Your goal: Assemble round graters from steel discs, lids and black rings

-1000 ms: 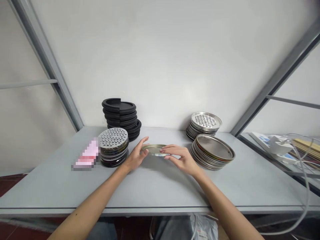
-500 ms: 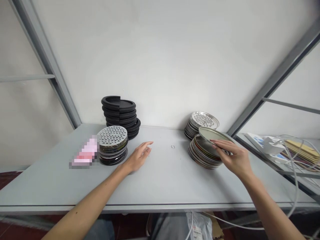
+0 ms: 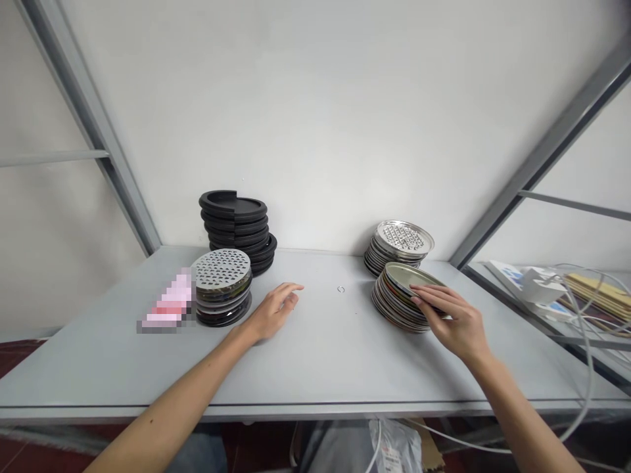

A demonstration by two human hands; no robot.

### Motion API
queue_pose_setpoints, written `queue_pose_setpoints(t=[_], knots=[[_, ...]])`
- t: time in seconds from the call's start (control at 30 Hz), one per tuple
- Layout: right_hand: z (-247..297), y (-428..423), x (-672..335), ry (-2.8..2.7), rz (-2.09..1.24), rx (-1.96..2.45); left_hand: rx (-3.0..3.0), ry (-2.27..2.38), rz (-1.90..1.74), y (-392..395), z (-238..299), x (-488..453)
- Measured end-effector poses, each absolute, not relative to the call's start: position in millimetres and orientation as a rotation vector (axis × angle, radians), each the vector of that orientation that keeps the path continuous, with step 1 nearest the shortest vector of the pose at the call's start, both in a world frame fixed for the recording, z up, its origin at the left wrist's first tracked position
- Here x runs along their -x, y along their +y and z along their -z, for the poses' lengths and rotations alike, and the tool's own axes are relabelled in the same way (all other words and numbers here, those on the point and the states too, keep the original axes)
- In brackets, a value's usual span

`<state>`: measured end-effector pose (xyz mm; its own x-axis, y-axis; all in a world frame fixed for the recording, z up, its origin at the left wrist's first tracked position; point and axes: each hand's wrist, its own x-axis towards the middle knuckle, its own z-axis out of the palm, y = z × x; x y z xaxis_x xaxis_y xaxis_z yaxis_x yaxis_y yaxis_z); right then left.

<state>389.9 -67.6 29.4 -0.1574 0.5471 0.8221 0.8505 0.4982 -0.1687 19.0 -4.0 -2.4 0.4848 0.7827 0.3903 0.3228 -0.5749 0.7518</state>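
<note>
My right hand (image 3: 453, 320) grips the near rim of a shallow, olive-grey round metal plate (image 3: 405, 274), fingers over it and thumb at the edge. That plate lies on top of a stack of round discs (image 3: 397, 314) with edges in several colours. Behind it stands another stack, topped by a shiny patterned metal disc (image 3: 401, 238). My left hand (image 3: 274, 311) rests on the table, fingers loosely stretched out and nothing in it. Just left of it is a stack topped by a grey perforated disc (image 3: 223, 268).
Black notched rings (image 3: 234, 220) are piled against the wall at the back left. A pixelated pink item (image 3: 170, 302) lies at the left. Between the stacks sits a small ring (image 3: 340, 289). White cables (image 3: 586, 355) hang by the side shelf at the right.
The olive-grey plate, tilted above the right front stack before, has come down onto it with my right hand still at its rim. My left hand has barely moved.
</note>
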Motion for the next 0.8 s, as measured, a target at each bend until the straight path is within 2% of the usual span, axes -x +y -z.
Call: queue_pose_setpoints(t=[0.23,0.43,0.67,0.8], knots=[[-33,-66,-390,-1.734,0.425,1.176,-2.148,0.871,-1.009,-5,2,-18],[-36,-69,-393,-1.927,0.295,1.316,-2.166,0.879,-1.071,-6,0,-18],[-34,-71,-389,-1.957,0.487,1.358,-2.226,0.888,-1.059,-6,1,-18],[-39,-64,-375,-1.716,0.673,1.239,-2.288,0.905,-1.037,-6,0,-19]])
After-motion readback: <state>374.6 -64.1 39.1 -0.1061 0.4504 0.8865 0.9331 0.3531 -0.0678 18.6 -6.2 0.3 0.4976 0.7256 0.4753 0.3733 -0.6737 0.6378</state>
